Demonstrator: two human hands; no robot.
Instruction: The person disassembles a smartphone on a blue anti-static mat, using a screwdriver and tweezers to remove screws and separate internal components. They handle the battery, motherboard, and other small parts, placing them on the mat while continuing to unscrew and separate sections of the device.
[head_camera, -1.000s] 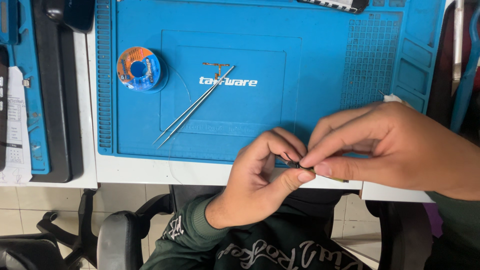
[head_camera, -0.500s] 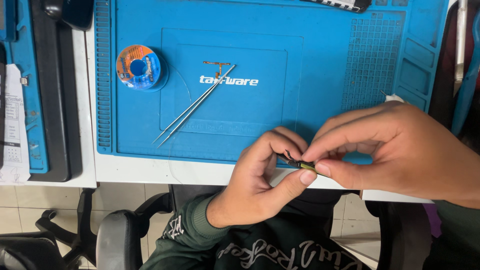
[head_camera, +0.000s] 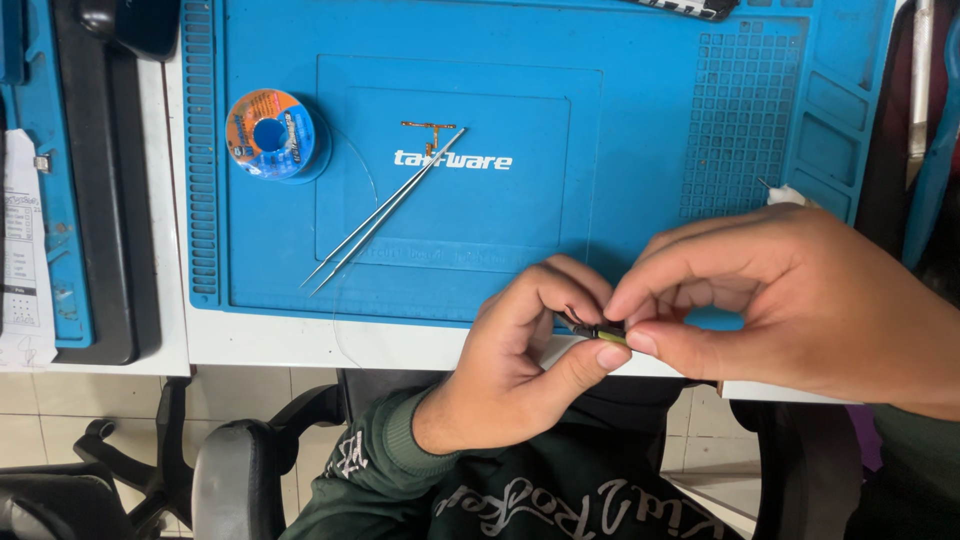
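My left hand (head_camera: 520, 370) and my right hand (head_camera: 790, 300) meet at the table's front edge, fingertips pinched together on a small dark and green electronic part (head_camera: 600, 331) with thin wires. Both thumbs and forefingers grip it; most of the part is hidden by the fingers. On the blue work mat (head_camera: 640, 130) behind them lie metal tweezers (head_camera: 385, 212), their tips beside a small orange flex strip (head_camera: 432, 128). A spool of solder wire (head_camera: 272, 134) sits at the mat's left.
A black and blue tray-like stand (head_camera: 90, 200) with a white paper slip (head_camera: 22, 250) lies left of the mat. A white tissue bit (head_camera: 785, 194) is at the mat's right. A black office chair armrest (head_camera: 230, 470) is below the table edge.
My hands have stayed almost still; the fingers shifted slightly on the small part, and the view drifted a little.
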